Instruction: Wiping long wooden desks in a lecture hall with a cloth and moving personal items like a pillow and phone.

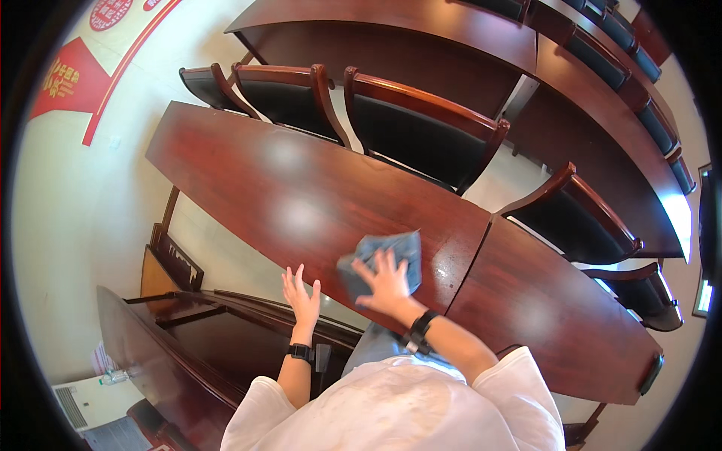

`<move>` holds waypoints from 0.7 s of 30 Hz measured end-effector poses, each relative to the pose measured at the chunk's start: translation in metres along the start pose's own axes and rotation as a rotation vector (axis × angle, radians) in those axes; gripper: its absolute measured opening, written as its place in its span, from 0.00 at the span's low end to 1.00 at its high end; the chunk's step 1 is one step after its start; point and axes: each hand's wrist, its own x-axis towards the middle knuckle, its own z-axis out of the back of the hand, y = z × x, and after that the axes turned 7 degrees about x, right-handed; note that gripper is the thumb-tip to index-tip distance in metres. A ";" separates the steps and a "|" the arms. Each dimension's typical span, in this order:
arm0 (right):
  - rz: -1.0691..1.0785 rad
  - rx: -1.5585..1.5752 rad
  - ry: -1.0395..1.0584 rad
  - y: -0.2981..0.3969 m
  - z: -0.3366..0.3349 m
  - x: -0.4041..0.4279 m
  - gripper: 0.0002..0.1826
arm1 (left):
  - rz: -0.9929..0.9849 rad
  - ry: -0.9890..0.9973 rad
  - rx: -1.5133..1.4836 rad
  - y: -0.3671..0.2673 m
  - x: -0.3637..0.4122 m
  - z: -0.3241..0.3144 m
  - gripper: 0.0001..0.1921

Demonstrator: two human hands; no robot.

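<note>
A folded grey-blue cloth [407, 248] lies on the reddish-brown wooden table [225, 163], near the edge closest to me. Spread fingers of my right hand [387, 284] rest over the cloth, palm down, and the hand looks slightly blurred. My left hand [302, 299] is raised with its fingers apart beside the near table edge, holding nothing. Both wrists wear black bands. To the right of the cloth, the tabletop has a shiny, wet-looking patch [448, 265] by the seam between two table sections.
Wooden chairs with black backs [412, 129] line the table's far side, with another long table [395, 34] behind them. A dark wooden piece of furniture [237, 344] stands at my left, a plastic bottle [115, 377] near it. A dark object [652, 374] sits at the table's right end.
</note>
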 end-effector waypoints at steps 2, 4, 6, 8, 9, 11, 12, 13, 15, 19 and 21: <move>0.246 -0.085 0.037 0.011 -0.038 -0.020 0.52 | 0.085 0.009 -0.046 -0.012 -0.001 -0.006 0.31; 0.355 -0.137 0.010 0.002 -0.047 -0.023 0.50 | 0.094 -0.020 -0.050 -0.024 -0.003 -0.008 0.31; 0.431 -0.072 -0.053 -0.013 -0.045 -0.012 0.45 | 0.113 -0.044 -0.043 -0.027 -0.011 -0.004 0.30; 0.386 -0.013 -0.110 -0.034 -0.028 0.003 0.39 | 0.134 -0.075 -0.070 -0.027 -0.022 0.002 0.30; 0.324 -0.042 -0.201 -0.048 -0.016 0.012 0.38 | 0.158 -0.084 -0.056 -0.026 -0.030 0.004 0.30; 0.129 -0.042 -0.319 -0.081 0.009 0.036 0.38 | 0.204 -0.096 -0.042 -0.022 -0.047 0.007 0.30; 0.019 -0.058 -0.369 -0.094 0.024 0.048 0.38 | 0.236 -0.100 -0.035 -0.019 -0.055 0.008 0.30; -0.086 -0.055 -0.414 -0.104 0.039 0.061 0.38 | 0.251 -0.108 -0.028 -0.016 -0.065 0.007 0.30; -0.220 -0.039 -0.570 -0.117 0.052 0.083 0.36 | 0.329 -0.076 -0.012 -0.007 -0.079 0.008 0.30; -0.422 -0.009 -0.658 -0.086 0.030 0.100 0.36 | 0.364 -0.100 -0.020 0.001 -0.100 0.005 0.30; -0.336 -0.002 -0.587 -0.049 0.005 0.087 0.39 | 0.394 -0.088 -0.025 0.000 -0.105 0.006 0.30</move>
